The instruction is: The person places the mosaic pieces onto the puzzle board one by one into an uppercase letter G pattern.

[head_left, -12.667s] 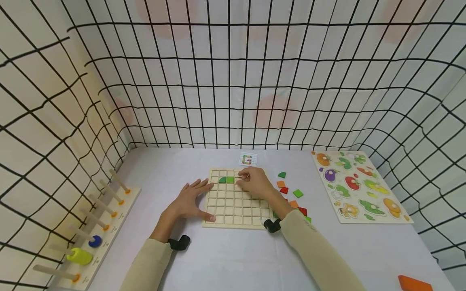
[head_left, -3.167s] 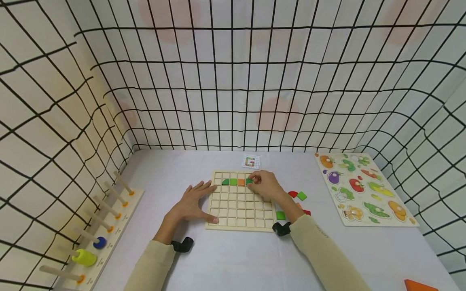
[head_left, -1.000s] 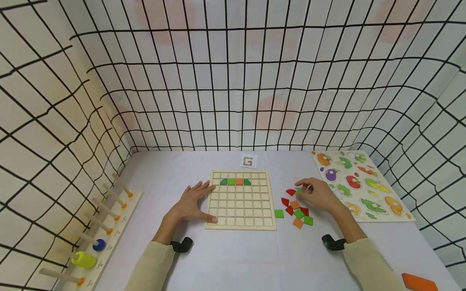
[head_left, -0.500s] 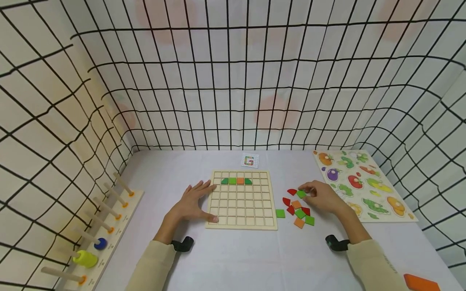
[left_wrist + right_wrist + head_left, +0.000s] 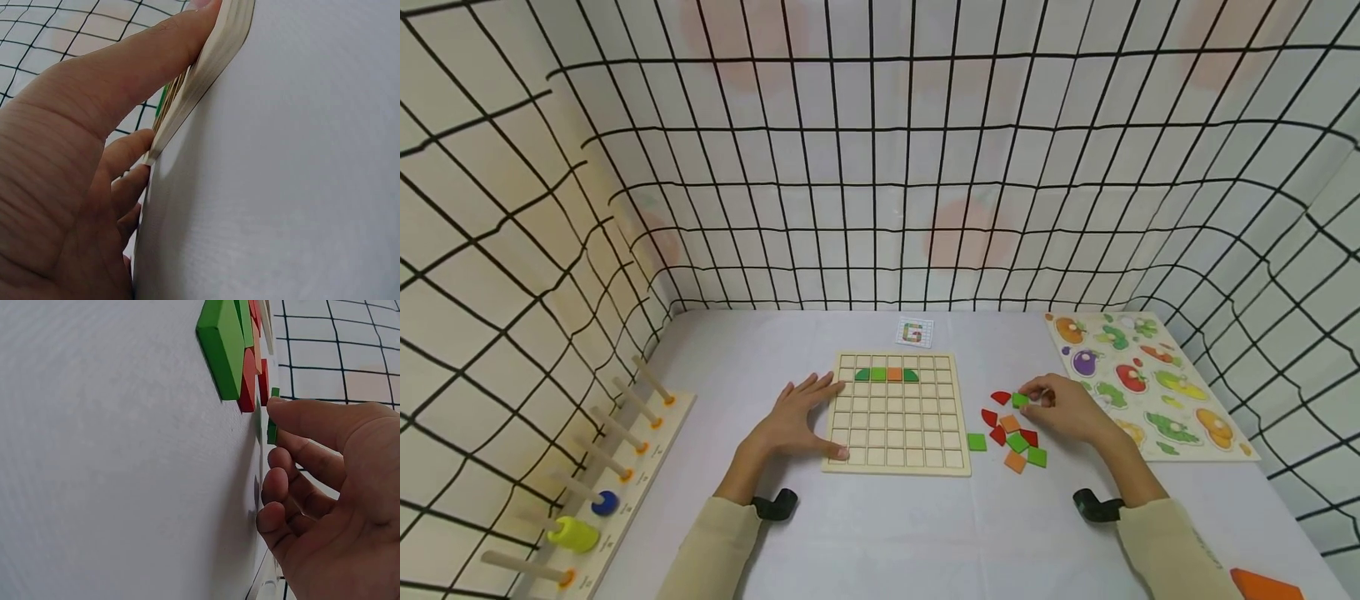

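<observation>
My left hand (image 5: 801, 423) is spread along the left edge of a wooden grid board (image 5: 895, 454), thumb and fingertips touching its rim. In the left wrist view, the thumb lies over the board's edge (image 5: 206, 75). One row of the board holds a dark green quarter-round tile (image 5: 863, 375), a light green square (image 5: 878, 374), an orange square (image 5: 895, 374) and another dark green quarter-round (image 5: 911, 376). Right of the board, my right hand (image 5: 1063, 408) pinches a green square tile (image 5: 1020, 400) between thumb and index finger; the right wrist view shows this green tile (image 5: 272, 431) edge-on.
Loose red, orange and green tiles (image 5: 1016, 461) lie beside the board. A small card with a G pattern (image 5: 914, 332) is behind it. A vegetable puzzle board (image 5: 1172, 408) lies right, a peg stand (image 5: 617, 492) left, an orange block (image 5: 1266, 585) front right. Black netting surrounds the table.
The orange square and second dark green quarter-round have joined the board's row. My right hand has moved from the board to the loose tiles and tilted up a green square. My left hand stays put.
</observation>
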Available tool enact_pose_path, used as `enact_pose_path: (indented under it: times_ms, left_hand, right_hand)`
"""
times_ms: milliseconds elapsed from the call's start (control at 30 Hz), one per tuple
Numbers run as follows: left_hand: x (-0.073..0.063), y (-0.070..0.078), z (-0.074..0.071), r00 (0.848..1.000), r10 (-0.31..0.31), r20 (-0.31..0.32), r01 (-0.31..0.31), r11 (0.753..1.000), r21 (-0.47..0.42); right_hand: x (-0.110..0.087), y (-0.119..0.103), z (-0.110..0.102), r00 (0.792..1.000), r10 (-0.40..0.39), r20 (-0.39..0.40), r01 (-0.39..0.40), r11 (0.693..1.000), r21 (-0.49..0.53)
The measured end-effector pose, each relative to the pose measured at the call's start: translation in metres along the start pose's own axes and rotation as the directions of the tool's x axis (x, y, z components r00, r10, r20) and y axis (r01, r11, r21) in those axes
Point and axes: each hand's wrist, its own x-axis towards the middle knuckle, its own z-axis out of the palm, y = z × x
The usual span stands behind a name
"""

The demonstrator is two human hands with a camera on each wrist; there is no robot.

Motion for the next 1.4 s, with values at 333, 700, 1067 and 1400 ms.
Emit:
enact_pose_path:
  times_ms: [333,700,1067,1400]
  left_hand:
    - [-0.003,0.004,-0.003,1.000,0.017,0.006,-0.016,1.000,-0.022]
    - [-0.002,0.003,0.000,1.000,0.000,0.005,0.000,1.000,-0.003]
    - [-0.002,0.003,-0.002,1.000,-0.001,0.006,0.001,1.000,0.000]
    - [-0.002,0.004,-0.003,1.000,0.000,0.008,0.000,1.000,-0.011]
  right_hand:
    - [0.007,-0.009,0.003,1.000,0.001,-0.020,-0.001,1.000,-0.010]
    - [0.025,-0.042,0.015,1.000,-0.023,-0.019,0.024,0.999,0.031]
    - [0.043,-0.082,0.040,0.994,-0.101,-0.033,0.104,0.987,0.124]
    - [0.062,-0.116,0.068,0.980,-0.196,-0.024,0.197,0.966,0.166]
